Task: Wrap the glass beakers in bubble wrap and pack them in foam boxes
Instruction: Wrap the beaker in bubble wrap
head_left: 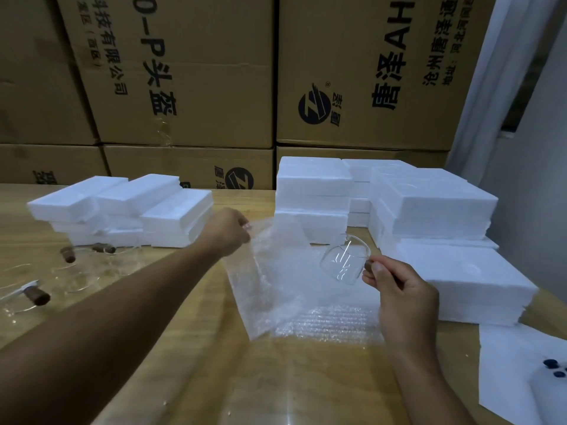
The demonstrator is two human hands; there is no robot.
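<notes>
My right hand (402, 286) grips the brown handle of a clear glass beaker (345, 260), held tilted just above a sheet of bubble wrap (294, 289) spread on the wooden table (184, 348). My left hand (230, 230) pinches the sheet's far left corner and lifts it off the table. Several more glass beakers with brown handles (40, 294) lie at the left edge of the table. White foam boxes are stacked at the back left (122, 207) and at the back right (429, 207), with one low foam box (472, 280) just right of my right hand.
Large printed cardboard cartons (199, 72) form a wall behind the table. A white sheet (509, 363) lies at the table's right front, with a white device with dark blue buttons (552, 384) on it.
</notes>
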